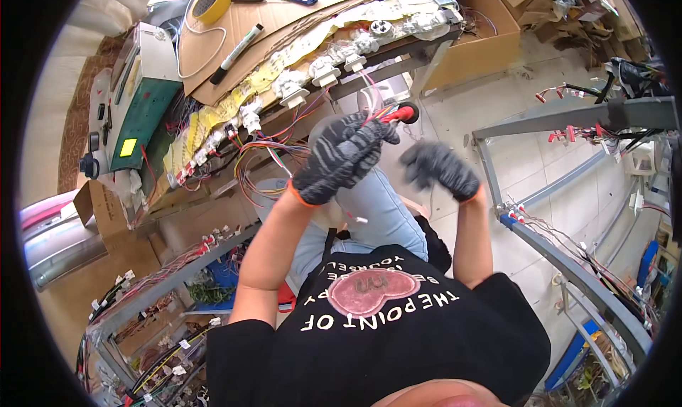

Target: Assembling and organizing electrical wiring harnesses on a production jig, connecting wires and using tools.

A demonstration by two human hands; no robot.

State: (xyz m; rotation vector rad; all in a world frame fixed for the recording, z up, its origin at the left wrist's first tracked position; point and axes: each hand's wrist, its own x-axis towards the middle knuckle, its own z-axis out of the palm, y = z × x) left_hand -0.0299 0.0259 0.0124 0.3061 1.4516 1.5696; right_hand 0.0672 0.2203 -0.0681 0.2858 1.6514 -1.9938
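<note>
Bundle of thin multicoloured wires (pixel 389 114) is gripped snugly by the grey-striped gloved left hand (pixel 344 155), near some white plastic connectors (pixel 325 73). Matching gloved right hand's (pixel 442 170) kinda blurry, half-curled; whether anything's held can't be told.

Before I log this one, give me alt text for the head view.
The left hand, gloved, grips a bundle of colored wires near jeans; the right hand, gloved and blurred, hovers beside it. Ahead, white connectors lie in a row, with a marker beyond them.
</note>
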